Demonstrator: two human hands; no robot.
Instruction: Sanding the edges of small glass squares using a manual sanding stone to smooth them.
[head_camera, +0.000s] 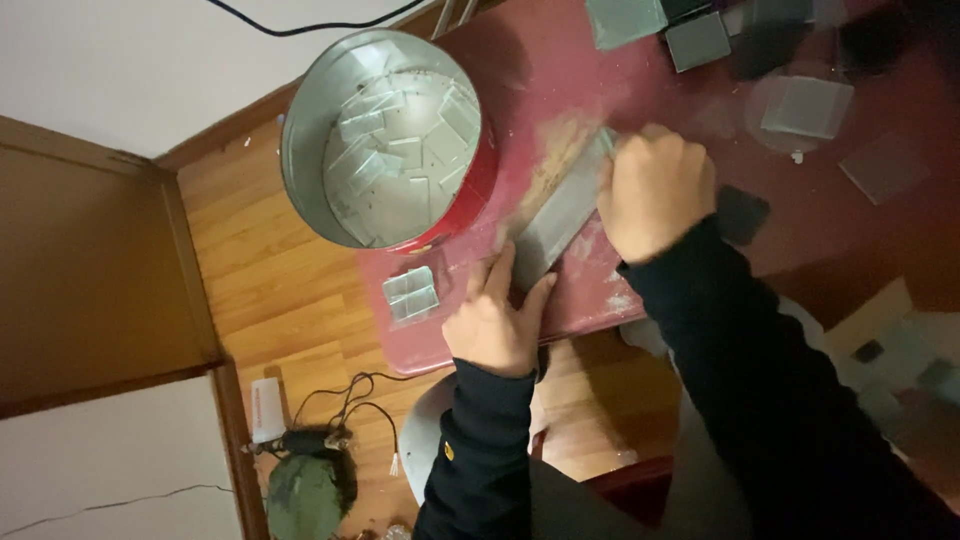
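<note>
Fist of right hand hides grey block's end.

Both my hands are bare, no gloves, no rings or watch visible. My left hand comes out of a dark, near-black long sleeve with a ribbed, snug cuff at the wrist and a small round yellow mark on the forearm. My right hand has a matching dark sleeve, looser and wider, plain fabric with soft folds, no visible mark. Dark clothing continues at the bottom edge.
</note>
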